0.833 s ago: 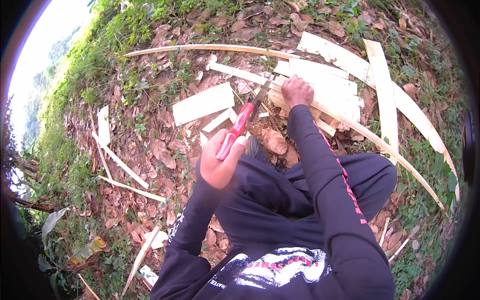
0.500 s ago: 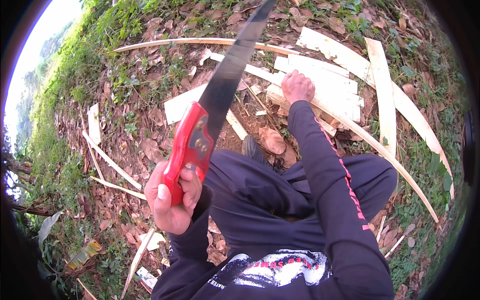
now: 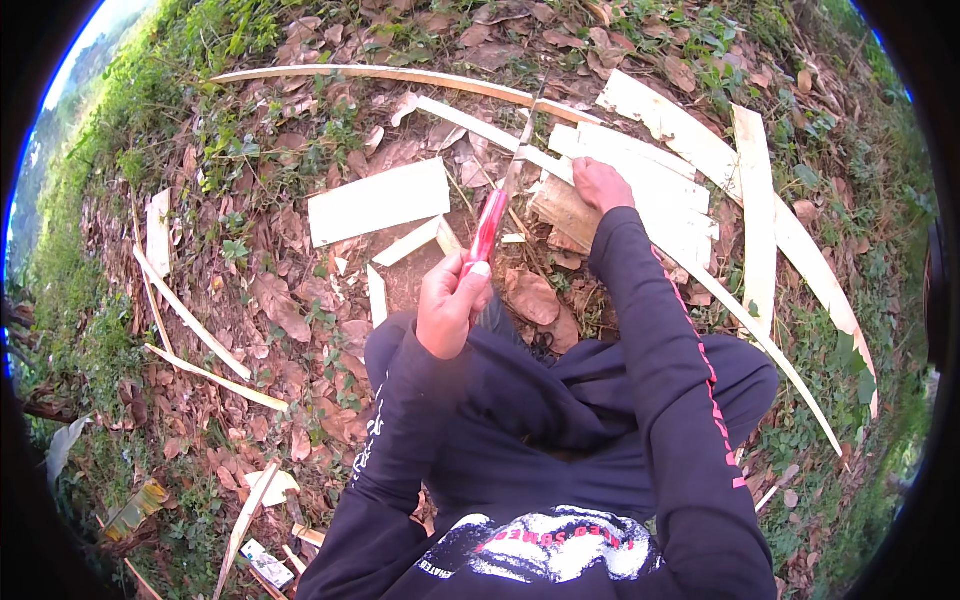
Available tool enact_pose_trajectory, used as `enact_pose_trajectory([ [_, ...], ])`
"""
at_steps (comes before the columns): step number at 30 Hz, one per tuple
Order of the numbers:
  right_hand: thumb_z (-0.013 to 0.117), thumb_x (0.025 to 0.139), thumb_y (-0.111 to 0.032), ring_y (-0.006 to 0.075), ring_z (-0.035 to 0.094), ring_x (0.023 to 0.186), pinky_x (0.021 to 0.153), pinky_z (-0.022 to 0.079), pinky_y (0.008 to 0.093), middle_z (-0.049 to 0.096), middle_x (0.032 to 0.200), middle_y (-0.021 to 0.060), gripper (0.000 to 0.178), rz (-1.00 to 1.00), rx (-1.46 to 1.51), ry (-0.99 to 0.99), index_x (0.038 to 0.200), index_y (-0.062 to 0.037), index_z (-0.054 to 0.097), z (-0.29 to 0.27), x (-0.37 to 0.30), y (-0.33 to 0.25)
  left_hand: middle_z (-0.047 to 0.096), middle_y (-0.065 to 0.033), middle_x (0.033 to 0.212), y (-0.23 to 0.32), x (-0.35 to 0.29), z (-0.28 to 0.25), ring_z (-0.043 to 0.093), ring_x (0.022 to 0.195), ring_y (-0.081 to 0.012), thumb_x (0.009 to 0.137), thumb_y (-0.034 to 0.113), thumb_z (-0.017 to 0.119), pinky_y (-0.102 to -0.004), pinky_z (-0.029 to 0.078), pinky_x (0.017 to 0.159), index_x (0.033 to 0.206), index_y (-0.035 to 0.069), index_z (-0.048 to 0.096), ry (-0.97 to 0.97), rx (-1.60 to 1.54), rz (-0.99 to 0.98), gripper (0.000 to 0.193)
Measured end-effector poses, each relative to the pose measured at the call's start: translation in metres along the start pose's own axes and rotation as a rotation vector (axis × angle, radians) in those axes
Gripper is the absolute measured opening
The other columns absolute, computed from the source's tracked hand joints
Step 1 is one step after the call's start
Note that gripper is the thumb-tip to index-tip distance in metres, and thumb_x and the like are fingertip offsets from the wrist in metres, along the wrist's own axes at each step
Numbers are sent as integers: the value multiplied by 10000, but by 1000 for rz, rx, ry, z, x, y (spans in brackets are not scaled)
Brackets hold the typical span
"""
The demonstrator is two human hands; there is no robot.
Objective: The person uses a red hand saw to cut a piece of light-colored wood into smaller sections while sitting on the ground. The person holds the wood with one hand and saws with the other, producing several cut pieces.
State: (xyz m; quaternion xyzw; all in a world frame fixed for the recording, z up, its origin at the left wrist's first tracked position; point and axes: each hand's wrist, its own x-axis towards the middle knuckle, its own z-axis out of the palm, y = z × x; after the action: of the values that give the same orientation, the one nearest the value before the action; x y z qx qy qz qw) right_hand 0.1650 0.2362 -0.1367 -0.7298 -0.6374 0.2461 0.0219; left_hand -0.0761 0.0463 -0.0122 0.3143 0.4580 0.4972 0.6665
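My left hand (image 3: 452,305) is closed round the red handle of a hand saw (image 3: 487,228). The saw points away from me, its blade seen nearly edge-on. The blade crosses a long, narrow wooden strip (image 3: 752,325) left of my right hand; whether its teeth touch the wood I cannot tell. My right hand (image 3: 603,187) is closed on that strip, pressing it over a rough wooden block (image 3: 562,208). The strip runs from the upper middle down to the lower right, past my right knee. My right fingertips are partly hidden.
Several pale boards (image 3: 660,185) lie stacked beyond my right hand. A rectangular board (image 3: 380,202) and short offcuts (image 3: 412,240) lie to the left. A long thin strip (image 3: 400,73) spans the far side, and a wide plank (image 3: 820,275) curves along the right. Dry leaves and weeds cover the ground.
My left hand has brought the raised saw down and forward, turning its blade edge-on over the strip. My right hand stays on the strip, having shifted slightly nearer.
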Motion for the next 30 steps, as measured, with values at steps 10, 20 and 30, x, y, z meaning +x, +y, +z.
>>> enact_pose_trajectory([
  [10, 320, 963, -426, 413, 589, 1182, 1046, 434, 483, 606, 1317, 201, 558, -92, -62, -152, 1249, -71, 640, 8, 38, 18, 570, 5, 791, 4, 21, 5, 500, 691, -43, 879, 107, 667, -213, 407, 627, 995, -8, 588, -39, 313, 189, 181],
  [20, 226, 974, -655, 415, 595, 1187, 1038, 440, 473, 631, 1262, 252, 814, 104, 41, -182, 1213, -22, 678, -19, 9, -9, 539, -8, 656, 0, 25, 0, 446, 613, -51, 913, 130, 627, -253, 370, 565, 928, -14, 624, 21, 459, 189, 144],
  [30, 240, 989, -630, 422, 601, 1175, 1025, 447, 479, 646, 1225, 263, 792, 162, 44, -89, 1172, -11, 699, -15, 3, -16, 516, -33, 614, 21, 3, -5, 448, 575, -84, 916, 155, 629, -282, 360, 544, 865, -20, 612, 58, 494, 134, 182],
])
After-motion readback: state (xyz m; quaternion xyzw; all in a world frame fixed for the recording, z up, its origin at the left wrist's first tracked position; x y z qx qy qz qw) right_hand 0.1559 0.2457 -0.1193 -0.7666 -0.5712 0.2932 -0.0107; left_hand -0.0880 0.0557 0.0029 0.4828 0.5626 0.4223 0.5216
